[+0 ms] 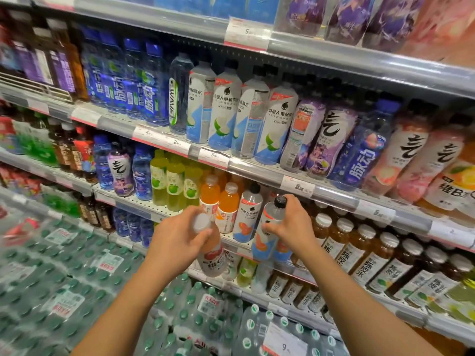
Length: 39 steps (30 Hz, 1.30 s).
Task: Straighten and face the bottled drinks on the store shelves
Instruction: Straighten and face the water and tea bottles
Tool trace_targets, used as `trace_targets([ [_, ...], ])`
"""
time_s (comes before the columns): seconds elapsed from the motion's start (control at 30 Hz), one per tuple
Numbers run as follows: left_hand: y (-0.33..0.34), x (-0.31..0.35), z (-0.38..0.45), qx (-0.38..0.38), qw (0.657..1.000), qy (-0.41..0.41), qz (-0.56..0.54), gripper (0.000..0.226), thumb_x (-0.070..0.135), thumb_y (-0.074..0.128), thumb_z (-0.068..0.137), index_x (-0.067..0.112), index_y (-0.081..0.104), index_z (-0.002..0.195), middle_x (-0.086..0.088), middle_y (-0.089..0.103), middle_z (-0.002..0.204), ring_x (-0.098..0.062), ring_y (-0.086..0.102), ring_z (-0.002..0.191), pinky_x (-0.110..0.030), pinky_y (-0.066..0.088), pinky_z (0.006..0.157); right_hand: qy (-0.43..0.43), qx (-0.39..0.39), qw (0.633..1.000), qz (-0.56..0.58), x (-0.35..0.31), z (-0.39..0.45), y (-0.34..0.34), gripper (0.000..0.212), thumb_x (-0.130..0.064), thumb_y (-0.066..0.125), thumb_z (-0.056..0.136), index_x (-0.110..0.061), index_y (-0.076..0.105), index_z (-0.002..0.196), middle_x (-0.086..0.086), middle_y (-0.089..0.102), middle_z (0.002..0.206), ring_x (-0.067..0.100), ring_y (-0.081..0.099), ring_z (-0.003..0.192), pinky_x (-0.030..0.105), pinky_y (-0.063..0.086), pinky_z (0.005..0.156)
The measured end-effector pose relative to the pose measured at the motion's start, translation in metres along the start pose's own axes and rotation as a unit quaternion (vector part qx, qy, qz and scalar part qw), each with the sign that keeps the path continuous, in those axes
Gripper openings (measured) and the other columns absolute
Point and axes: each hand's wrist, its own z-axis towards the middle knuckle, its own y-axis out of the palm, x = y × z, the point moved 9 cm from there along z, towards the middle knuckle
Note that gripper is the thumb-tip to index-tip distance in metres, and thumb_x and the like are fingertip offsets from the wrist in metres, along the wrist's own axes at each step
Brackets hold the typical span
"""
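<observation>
Shelf (257, 173) stocked. Your left hand (180, 237) clamps a tilted orange bottle (212, 255); your right hand (290, 227) clamps an upright black-capped bottle (272, 217). Shelf gap lies at twelve o'clock, nearer your right.

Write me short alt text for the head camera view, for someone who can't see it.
A person's two bare hands each hold a bottle in front of store shelves: the left hand grips a white-capped orange drink, the right hand a black-capped bottle with a blue and orange label. Rows of colourful bottled drinks fill the shelves, with shrink-wrapped water packs below left.
</observation>
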Motion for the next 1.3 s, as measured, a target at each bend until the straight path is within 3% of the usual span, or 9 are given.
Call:
trace_targets([
  [0.1, 0.002, -0.004, -0.003, -0.003, 1.000, -0.001, 0.000, 0.043, 0.045, 0.073, 0.087, 0.027, 0.060, 0.124, 0.003, 0.073, 0.100, -0.023, 0.066, 0.089, -0.032, 0.043, 0.069, -0.011, -0.016, 0.998, -0.059, -0.004, 0.005, 0.006, 0.086, -0.045, 0.086, 0.067, -0.022, 0.040, 0.136, 0.002, 0.053, 0.114, 0.022, 0.052, 0.105, 0.038, 0.051, 0.081],
  [0.3, 0.005, -0.009, -0.005, -0.013, 1.000, -0.004, -0.002, 0.044, 0.045, 0.072, 0.088, 0.027, 0.059, 0.125, 0.002, 0.073, 0.102, -0.024, 0.065, 0.089, -0.037, 0.049, 0.075, -0.061, -0.020, 0.985, -0.159, -0.014, 0.013, 0.014, 0.068, -0.045, 0.084, 0.069, -0.020, 0.042, 0.117, -0.004, 0.053, 0.093, 0.024, 0.055, 0.086, 0.041, 0.047, 0.078],
  [0.4, 0.006, -0.009, -0.004, -0.016, 1.000, -0.003, -0.002, 0.044, 0.045, 0.072, 0.088, 0.027, 0.059, 0.126, 0.004, 0.073, 0.102, -0.023, 0.065, 0.091, -0.037, 0.048, 0.076, -0.078, -0.020, 0.980, -0.183, -0.014, 0.018, 0.021, 0.068, -0.046, 0.083, 0.069, -0.020, 0.041, 0.116, -0.007, 0.053, 0.088, 0.021, 0.053, 0.080, 0.041, 0.045, 0.081],
  [0.7, 0.008, -0.013, -0.005, -0.027, 1.000, -0.006, -0.001, 0.039, 0.045, 0.072, 0.087, 0.033, 0.057, 0.120, 0.010, 0.069, 0.092, -0.016, 0.062, 0.076, -0.035, 0.052, 0.070, -0.102, -0.004, 0.961, -0.258, -0.012, 0.029, 0.028, 0.066, -0.050, 0.080, 0.074, -0.020, 0.039, 0.116, -0.002, 0.066, 0.101, 0.026, 0.065, 0.092, 0.043, 0.042, 0.085],
  [0.9, 0.015, -0.010, -0.005, -0.040, 0.999, 0.000, 0.007, 0.038, 0.049, 0.070, 0.087, 0.035, 0.056, 0.119, 0.013, 0.069, 0.093, -0.013, 0.062, 0.074, -0.033, 0.049, 0.067, -0.075, -0.028, 0.951, -0.298, -0.007, 0.045, 0.028, 0.086, -0.058, 0.079, 0.076, -0.014, 0.039, 0.137, 0.006, 0.068, 0.113, 0.031, 0.068, 0.103, 0.042, 0.049, 0.085],
  [1.17, 0.028, -0.001, -0.005, -0.059, 0.998, 0.010, 0.010, 0.034, 0.048, 0.070, 0.088, 0.036, 0.056, 0.116, 0.013, 0.070, 0.096, -0.014, 0.066, 0.083, -0.036, 0.051, 0.069, -0.059, -0.110, 0.944, -0.306, 0.007, 0.060, 0.024, 0.056, -0.053, 0.075, 0.084, -0.016, 0.052, 0.120, 0.006, 0.067, 0.109, 0.029, 0.066, 0.102, 0.040, 0.057, 0.076],
  [1.3, 0.035, 0.004, -0.006, -0.062, 0.998, 0.010, 0.011, 0.038, 0.047, 0.071, 0.087, 0.034, 0.057, 0.120, 0.011, 0.070, 0.097, -0.017, 0.064, 0.086, -0.033, 0.046, 0.068, -0.072, -0.124, 0.945, -0.293, 0.014, 0.059, 0.015, 0.063, -0.055, 0.075, 0.082, -0.020, 0.051, 0.128, 0.002, 0.066, 0.121, 0.027, 0.064, 0.110, 0.042, 0.058, 0.080],
])
